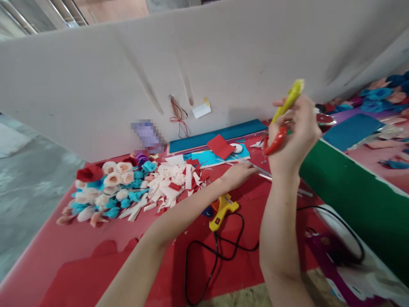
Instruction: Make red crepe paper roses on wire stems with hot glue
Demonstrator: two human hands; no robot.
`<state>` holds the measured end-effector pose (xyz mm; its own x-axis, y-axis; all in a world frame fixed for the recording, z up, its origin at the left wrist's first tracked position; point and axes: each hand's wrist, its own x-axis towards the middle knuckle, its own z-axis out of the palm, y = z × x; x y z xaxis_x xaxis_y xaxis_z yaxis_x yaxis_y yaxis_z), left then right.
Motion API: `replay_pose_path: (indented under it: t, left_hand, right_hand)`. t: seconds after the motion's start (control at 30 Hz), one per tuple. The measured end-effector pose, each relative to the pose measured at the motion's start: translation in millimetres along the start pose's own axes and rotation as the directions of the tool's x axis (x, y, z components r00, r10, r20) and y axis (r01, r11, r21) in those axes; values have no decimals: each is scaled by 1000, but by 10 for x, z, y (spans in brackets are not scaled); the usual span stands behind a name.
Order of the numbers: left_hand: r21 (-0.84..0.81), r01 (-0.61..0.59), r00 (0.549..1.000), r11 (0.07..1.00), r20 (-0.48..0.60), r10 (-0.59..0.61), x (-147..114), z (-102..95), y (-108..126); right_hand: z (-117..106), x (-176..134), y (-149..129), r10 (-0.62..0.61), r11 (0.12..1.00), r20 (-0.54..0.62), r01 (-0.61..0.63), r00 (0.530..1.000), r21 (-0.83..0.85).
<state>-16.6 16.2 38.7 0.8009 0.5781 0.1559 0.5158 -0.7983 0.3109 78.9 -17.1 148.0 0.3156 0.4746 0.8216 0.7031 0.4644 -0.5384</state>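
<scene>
My right hand (295,128) is raised above the table, its fingers closed around red-handled scissors (276,141) and a slim yellow tool (290,100) that points up; blur hides the tool's exact kind. Low over the red table, my left hand (239,174) reaches forward with its fingers closed at a thin clear stick (263,175). A yellow glue gun (223,212) lies just below that hand, its black cord looping toward me. Beyond the fingers are a red paper square (221,147), a white tape roll (237,148) and a light blue sheet (204,158).
Crepe-paper flowers (111,179) and a heap of pale paper scraps (168,185) cover the left side. A white panel (96,85) stands along the back. At right are a green board (354,204), a purple object (338,264) and more blue flowers (377,94).
</scene>
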Motion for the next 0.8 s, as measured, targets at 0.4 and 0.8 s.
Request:
replay_pose_path:
  t: [0.4, 0.8]
  left_hand:
    - [44, 213, 976, 976, -47, -211, -764, -691, 138]
    - [-720, 373, 630, 585, -266, -729, -2633, -1292, -420]
  right_hand:
    - [-82, 91, -38, -56, 991, -256, 85, 965, 106]
    - [271, -102, -218, -138, 990, 298, 122, 945, 71]
